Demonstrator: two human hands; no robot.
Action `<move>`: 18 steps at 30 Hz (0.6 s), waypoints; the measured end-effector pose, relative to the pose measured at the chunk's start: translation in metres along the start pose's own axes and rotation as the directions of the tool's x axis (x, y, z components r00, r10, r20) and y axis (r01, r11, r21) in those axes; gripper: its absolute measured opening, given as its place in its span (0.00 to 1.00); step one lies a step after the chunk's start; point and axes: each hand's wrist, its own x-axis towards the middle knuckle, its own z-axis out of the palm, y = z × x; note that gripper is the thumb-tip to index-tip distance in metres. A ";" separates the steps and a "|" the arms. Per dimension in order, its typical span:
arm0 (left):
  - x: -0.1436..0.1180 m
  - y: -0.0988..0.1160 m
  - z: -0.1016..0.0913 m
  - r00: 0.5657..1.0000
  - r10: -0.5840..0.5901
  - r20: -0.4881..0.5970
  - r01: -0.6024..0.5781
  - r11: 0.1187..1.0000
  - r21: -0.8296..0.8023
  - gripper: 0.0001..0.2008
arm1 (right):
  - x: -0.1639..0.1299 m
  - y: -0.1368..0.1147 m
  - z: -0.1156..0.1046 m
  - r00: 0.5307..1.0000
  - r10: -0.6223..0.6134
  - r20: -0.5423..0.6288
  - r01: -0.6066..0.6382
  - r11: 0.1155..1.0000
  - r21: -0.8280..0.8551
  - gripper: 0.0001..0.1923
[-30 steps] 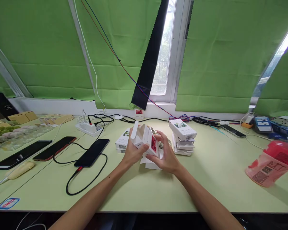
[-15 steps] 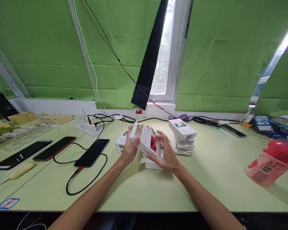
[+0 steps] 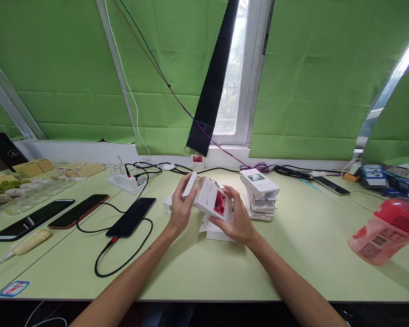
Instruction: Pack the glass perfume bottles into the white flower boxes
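Note:
Above the middle of the table I hold a small white cardboard box (image 3: 209, 200), tilted, with a red flower picture facing up. My right hand (image 3: 238, 220) grips its right end, thumb below and fingers on the far side. At the left end, my left hand (image 3: 182, 204) has thumb and fingers closed on the box's raised end flap (image 3: 190, 184). Under the box lies white folded card (image 3: 218, 234), partly hidden. Behind it a shiny object (image 3: 214, 182) is mostly covered. White boxes (image 3: 168, 204) stand behind my left hand.
A white box (image 3: 259, 182) tops a stack of flat white cartons (image 3: 261, 211) on the right. Further right stands a pink bottle (image 3: 383, 231). Phones, including one on a cable (image 3: 131, 218), lie left, near a power strip (image 3: 124, 183). Cables run along the wall.
My left fingers have closed further around the end flap, covering more of it. The box has turned slightly, showing more of its picture side. My right hand stays nearly in place.

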 end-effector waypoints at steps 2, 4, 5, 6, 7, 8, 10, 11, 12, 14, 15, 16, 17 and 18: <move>0.002 -0.001 -0.002 0.989 0.126 -0.076 -0.114 0.982 0.152 0.25 | 0.001 0.002 0.000 1.000 -0.005 -0.009 0.005 1.000 -0.016 0.45; 0.004 -0.001 -0.003 0.966 0.237 -0.098 -0.205 0.943 0.264 0.22 | 0.002 0.004 0.000 0.999 -0.028 -0.018 0.028 0.999 -0.038 0.45; 0.004 0.000 -0.004 0.957 0.277 -0.086 -0.240 0.923 0.301 0.20 | 0.002 0.004 -0.001 0.999 -0.046 -0.024 0.045 0.998 -0.054 0.44; 0.005 0.002 -0.004 0.952 0.300 -0.065 -0.264 0.908 0.325 0.17 | 0.003 0.005 -0.001 0.997 -0.065 -0.032 0.063 0.996 -0.070 0.44; 0.005 0.003 -0.005 0.950 0.308 -0.044 -0.275 0.898 0.342 0.15 | 0.003 0.005 -0.002 0.996 -0.082 -0.040 0.079 0.993 -0.085 0.43; 0.006 0.004 -0.005 0.953 0.300 -0.032 -0.270 0.895 0.355 0.13 | 0.003 0.005 -0.003 0.994 -0.096 -0.049 0.090 0.991 -0.098 0.43; 0.007 0.006 -0.005 0.967 0.251 -0.033 -0.222 0.904 0.367 0.12 | 0.004 0.004 -0.004 0.992 -0.112 -0.062 0.104 0.987 -0.123 0.41; 0.008 0.006 -0.006 0.974 0.223 -0.044 -0.192 0.910 0.367 0.12 | 0.005 0.003 -0.005 0.991 -0.117 -0.065 0.107 0.985 -0.135 0.41; 0.009 0.006 -0.007 0.978 0.201 -0.056 -0.167 0.915 0.367 0.12 | 0.005 0.003 -0.006 0.991 -0.121 -0.064 0.111 0.983 -0.148 0.40; 0.011 0.003 -0.009 0.983 0.172 -0.062 -0.138 0.920 0.368 0.12 | 0.005 0.001 -0.007 0.990 -0.132 -0.056 0.121 0.978 -0.171 0.40; 0.013 0.001 -0.011 0.984 0.168 -0.059 -0.135 0.919 0.372 0.12 | 0.006 0.001 -0.007 0.989 -0.139 -0.052 0.128 0.976 -0.177 0.39; 0.014 -0.001 -0.013 0.985 0.166 -0.050 -0.135 0.915 0.381 0.12 | 0.006 0.000 -0.007 0.988 -0.146 -0.048 0.135 0.974 -0.180 0.39; 0.015 -0.003 -0.014 0.986 0.164 -0.041 -0.135 0.909 0.393 0.12 | 0.006 0.000 -0.007 0.987 -0.152 -0.046 0.141 0.974 -0.179 0.39; 0.016 -0.005 -0.016 0.986 0.163 -0.034 -0.135 0.904 0.407 0.11 | 0.006 0.000 -0.008 0.987 -0.155 -0.044 0.145 0.973 -0.178 0.39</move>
